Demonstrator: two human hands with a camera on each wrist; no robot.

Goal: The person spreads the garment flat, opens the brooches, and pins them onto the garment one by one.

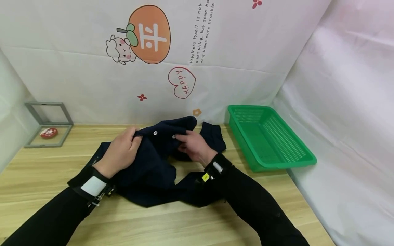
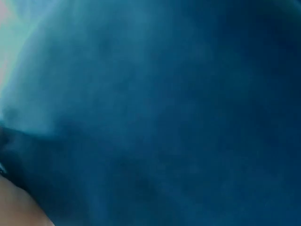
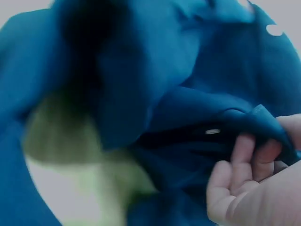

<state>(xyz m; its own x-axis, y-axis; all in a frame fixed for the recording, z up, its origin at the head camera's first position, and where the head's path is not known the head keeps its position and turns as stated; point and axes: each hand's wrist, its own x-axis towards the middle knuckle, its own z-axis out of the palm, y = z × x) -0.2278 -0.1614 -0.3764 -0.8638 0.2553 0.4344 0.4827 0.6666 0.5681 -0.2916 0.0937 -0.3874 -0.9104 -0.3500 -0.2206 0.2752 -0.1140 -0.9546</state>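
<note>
Your left hand [image 1: 121, 150] grips the far edge of the dark navy cloth garment with round white buttons [image 1: 147, 174]; your right hand [image 1: 195, 145] pinches it beside a button. Buttoned edge runs left-right between them. Garment lies bunched mid-table, long axis roughly left-right, one narrow end pointing away, right, toward the green perforated plastic basket [image 1: 261, 136].

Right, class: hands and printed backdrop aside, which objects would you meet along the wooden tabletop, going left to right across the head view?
Grey two-panelled rectangular frame → white-buttoned dark navy cloth garment → green perforated plastic basket.
</note>
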